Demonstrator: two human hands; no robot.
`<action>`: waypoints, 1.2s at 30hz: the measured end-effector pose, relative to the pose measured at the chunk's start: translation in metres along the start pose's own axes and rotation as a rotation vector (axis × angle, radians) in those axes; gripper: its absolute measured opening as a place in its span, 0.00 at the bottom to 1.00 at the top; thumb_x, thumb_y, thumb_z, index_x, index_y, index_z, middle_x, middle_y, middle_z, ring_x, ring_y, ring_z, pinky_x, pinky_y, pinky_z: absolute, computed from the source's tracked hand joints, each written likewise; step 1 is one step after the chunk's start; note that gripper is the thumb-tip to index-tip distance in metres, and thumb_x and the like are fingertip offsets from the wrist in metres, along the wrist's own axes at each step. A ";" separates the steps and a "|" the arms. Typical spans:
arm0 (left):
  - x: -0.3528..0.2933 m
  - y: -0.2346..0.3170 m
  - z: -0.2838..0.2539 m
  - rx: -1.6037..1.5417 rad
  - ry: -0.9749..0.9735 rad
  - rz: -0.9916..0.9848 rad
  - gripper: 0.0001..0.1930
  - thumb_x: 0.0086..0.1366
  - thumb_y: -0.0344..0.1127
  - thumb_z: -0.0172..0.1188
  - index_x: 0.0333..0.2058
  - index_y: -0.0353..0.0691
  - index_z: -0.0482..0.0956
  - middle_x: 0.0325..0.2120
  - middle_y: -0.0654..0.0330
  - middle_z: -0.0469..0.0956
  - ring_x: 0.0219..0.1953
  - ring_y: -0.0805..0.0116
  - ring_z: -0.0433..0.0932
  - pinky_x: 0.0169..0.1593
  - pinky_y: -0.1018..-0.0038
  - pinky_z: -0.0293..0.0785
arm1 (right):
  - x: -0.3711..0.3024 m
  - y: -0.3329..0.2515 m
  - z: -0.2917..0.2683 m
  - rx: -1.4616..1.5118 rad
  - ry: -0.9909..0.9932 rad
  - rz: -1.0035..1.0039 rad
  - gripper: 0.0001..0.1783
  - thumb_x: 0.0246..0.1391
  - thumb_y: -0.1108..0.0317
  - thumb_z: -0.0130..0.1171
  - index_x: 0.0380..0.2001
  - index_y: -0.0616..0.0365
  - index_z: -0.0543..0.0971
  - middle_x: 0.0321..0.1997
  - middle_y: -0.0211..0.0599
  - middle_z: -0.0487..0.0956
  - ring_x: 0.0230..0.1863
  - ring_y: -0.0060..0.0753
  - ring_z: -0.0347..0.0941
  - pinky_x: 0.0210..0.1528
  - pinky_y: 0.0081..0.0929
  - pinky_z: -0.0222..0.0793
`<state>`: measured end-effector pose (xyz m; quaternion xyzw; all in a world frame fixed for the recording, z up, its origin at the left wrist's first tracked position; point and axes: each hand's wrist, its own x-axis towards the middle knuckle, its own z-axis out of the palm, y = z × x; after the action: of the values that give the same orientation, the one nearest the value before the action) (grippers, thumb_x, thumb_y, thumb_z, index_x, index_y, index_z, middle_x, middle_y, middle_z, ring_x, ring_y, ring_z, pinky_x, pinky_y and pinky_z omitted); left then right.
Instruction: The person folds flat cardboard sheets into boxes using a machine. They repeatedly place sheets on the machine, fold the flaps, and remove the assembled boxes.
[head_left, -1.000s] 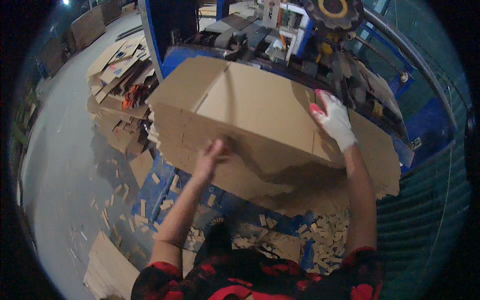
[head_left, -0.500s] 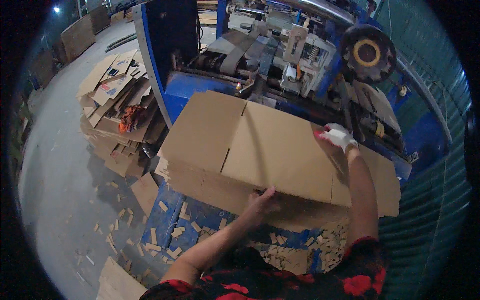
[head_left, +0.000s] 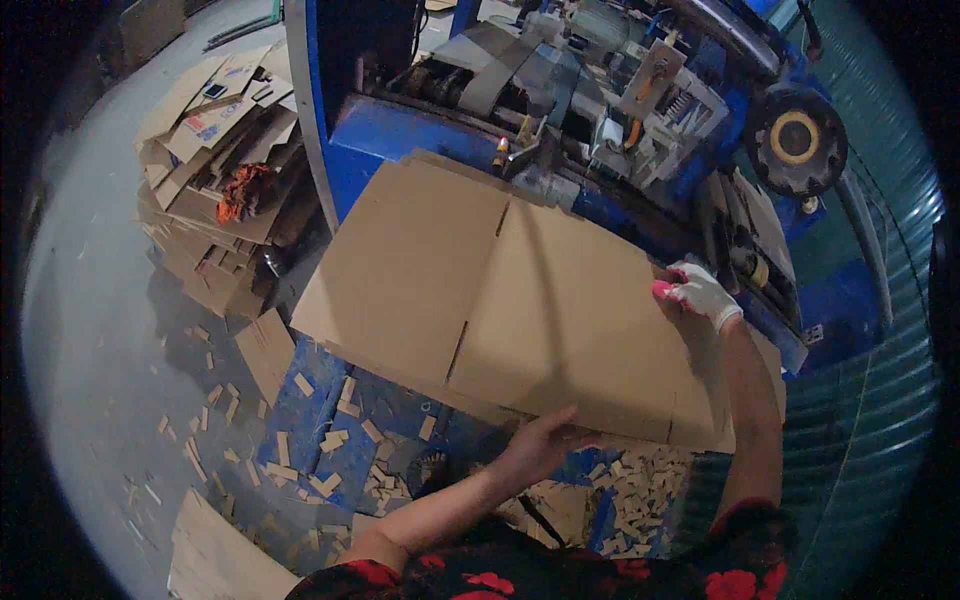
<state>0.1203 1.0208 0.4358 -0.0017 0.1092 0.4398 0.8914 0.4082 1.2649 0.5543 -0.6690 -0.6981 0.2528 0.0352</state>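
1. Fingers of the left hand curl up around the near edge of the flat cardboard sheet, gripping it from below, with the thumb lying along the underside of that edge.
2. Gloved fingers of the right hand are closed on the far right edge of the same sheet; the glove is white with pink fingertips, and those fingertips press on the top face.
3. So the sheet lies between the two hands: its near long edge sits in the bare left hand, its right side under the gloved right hand, and most of its surface stretches away to the left of both.
4. It is a brown, unfolded box blank with creases and slots across it, held nearly level and tilted slightly, its far corner reaching over the front of the blue machine.
5. More sheets of the same colour show just under its edges, but how many cannot be told.
6. On the right of the machine sits a dark wheel with a yellow centre, well apart from the gloved hand.
7. To the left, on the grey floor, stands an untidy stack of flattened cartons with an orange rag lying on it.
8. Small cardboard offcuts are scattered over the blue base below the sheet and across the floor near the person's red-and-black sleeves.
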 end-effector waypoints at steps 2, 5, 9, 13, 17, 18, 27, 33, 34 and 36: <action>-0.002 0.000 -0.001 -0.016 -0.067 -0.003 0.22 0.68 0.36 0.53 0.57 0.36 0.64 0.55 0.52 0.69 0.57 0.57 0.69 0.62 0.55 0.63 | -0.002 0.002 -0.001 0.033 0.012 -0.021 0.23 0.46 0.69 0.63 0.47 0.64 0.72 0.40 0.35 0.75 0.34 0.27 0.71 0.34 0.25 0.69; -0.005 -0.002 -0.004 0.015 -0.051 0.006 0.22 0.68 0.37 0.53 0.57 0.36 0.64 0.55 0.52 0.69 0.57 0.57 0.69 0.62 0.55 0.63 | -0.001 0.001 -0.006 0.094 -0.003 -0.053 0.21 0.46 0.72 0.63 0.45 0.62 0.72 0.40 0.32 0.73 0.35 0.25 0.70 0.35 0.24 0.69; -0.012 -0.006 -0.016 0.077 -0.056 0.043 0.23 0.68 0.37 0.52 0.58 0.35 0.63 0.56 0.51 0.69 0.58 0.55 0.68 0.62 0.53 0.63 | -0.008 -0.007 -0.020 0.226 -0.051 0.102 0.23 0.45 0.77 0.63 0.46 0.60 0.70 0.38 0.28 0.72 0.37 0.22 0.69 0.35 0.22 0.68; -0.019 -0.011 -0.035 0.111 -0.096 0.047 0.26 0.66 0.37 0.54 0.60 0.34 0.61 0.57 0.51 0.67 0.60 0.54 0.66 0.63 0.52 0.62 | -0.034 -0.021 -0.039 0.168 0.043 -0.220 0.45 0.40 0.76 0.70 0.64 0.52 0.63 0.47 0.34 0.72 0.45 0.25 0.68 0.44 0.24 0.69; -0.027 -0.018 -0.056 0.130 -0.077 -0.032 0.29 0.64 0.37 0.57 0.61 0.36 0.59 0.60 0.53 0.64 0.63 0.56 0.61 0.65 0.51 0.56 | -0.051 -0.047 -0.062 -0.088 -0.036 -0.161 0.52 0.34 0.68 0.77 0.64 0.55 0.63 0.54 0.43 0.73 0.49 0.28 0.69 0.50 0.25 0.69; -0.031 -0.021 -0.061 0.089 -0.104 0.001 0.30 0.64 0.35 0.58 0.61 0.37 0.58 0.60 0.53 0.63 0.63 0.53 0.61 0.65 0.50 0.57 | -0.057 -0.054 -0.064 -0.365 -0.019 -0.200 0.50 0.28 0.65 0.79 0.60 0.60 0.67 0.50 0.43 0.75 0.46 0.31 0.71 0.48 0.26 0.69; -0.056 -0.049 -0.142 -0.112 -0.094 0.124 0.31 0.59 0.31 0.63 0.60 0.45 0.62 0.61 0.56 0.61 0.62 0.49 0.61 0.63 0.47 0.60 | -0.174 -0.096 -0.019 -0.357 -0.191 -0.340 0.43 0.28 0.55 0.75 0.51 0.60 0.71 0.37 0.51 0.78 0.39 0.52 0.77 0.42 0.40 0.72; -0.074 -0.047 -0.208 -0.012 -0.163 0.225 0.26 0.60 0.35 0.63 0.57 0.48 0.67 0.60 0.56 0.64 0.59 0.49 0.64 0.60 0.47 0.62 | -0.248 -0.088 0.080 -0.424 -0.319 -0.615 0.36 0.36 0.53 0.71 0.49 0.58 0.72 0.36 0.43 0.78 0.37 0.47 0.77 0.40 0.41 0.71; -0.081 -0.046 -0.216 0.007 -0.111 0.217 0.26 0.60 0.36 0.63 0.57 0.48 0.67 0.60 0.56 0.64 0.59 0.49 0.64 0.60 0.47 0.62 | -0.254 -0.081 0.100 -0.440 -0.327 -0.622 0.35 0.37 0.53 0.70 0.49 0.57 0.72 0.35 0.42 0.78 0.37 0.45 0.76 0.39 0.41 0.71; -0.091 -0.047 -0.229 0.030 -0.005 0.194 0.25 0.60 0.36 0.62 0.56 0.48 0.68 0.59 0.55 0.64 0.59 0.49 0.64 0.60 0.47 0.62 | -0.260 -0.065 0.141 -0.384 -0.333 -0.664 0.29 0.42 0.57 0.66 0.48 0.58 0.72 0.33 0.39 0.76 0.36 0.43 0.75 0.37 0.40 0.70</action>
<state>0.0591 0.8983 0.2253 0.0234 0.1131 0.5224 0.8448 0.3201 0.9761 0.5326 -0.3519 -0.9065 0.1976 -0.1238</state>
